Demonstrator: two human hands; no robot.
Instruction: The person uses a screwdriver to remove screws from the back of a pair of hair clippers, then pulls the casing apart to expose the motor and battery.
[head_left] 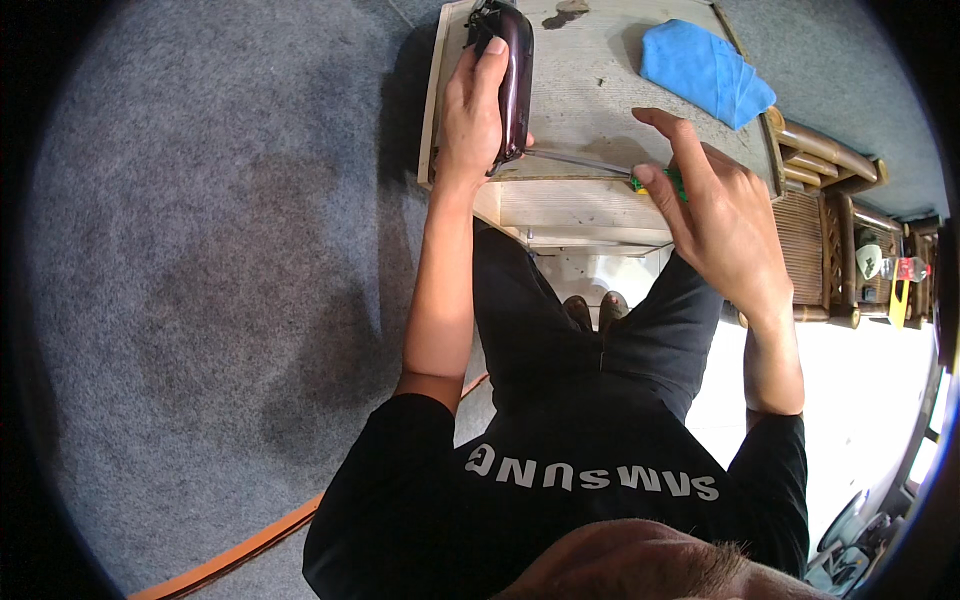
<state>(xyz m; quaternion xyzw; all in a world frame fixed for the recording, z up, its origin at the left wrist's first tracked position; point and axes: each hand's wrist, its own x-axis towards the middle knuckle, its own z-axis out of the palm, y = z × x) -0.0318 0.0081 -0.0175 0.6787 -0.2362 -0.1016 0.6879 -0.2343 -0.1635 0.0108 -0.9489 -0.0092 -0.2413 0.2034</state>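
Observation:
My left hand (470,130) is wrapped round a long, glossy dark maroon casing (517,80) with black parts at its far end. It is held upright along the left side of a pale wooden table (590,105). From the right, my right hand (728,215) grips a screwdriver (580,163) by its green and yellow handle, with the index finger raised off it. The metal shaft points left, and its tip meets the near end of the casing. Whether it sits in a screw there is too small to tell.
A folded blue cloth (700,72) lies at the table's far right. An open shelf (590,212) runs below the tabletop's near edge, above my knees. To the right stands bamboo furniture (800,240) with a plastic bottle (912,269) on it. Grey carpet (220,250) covers the left.

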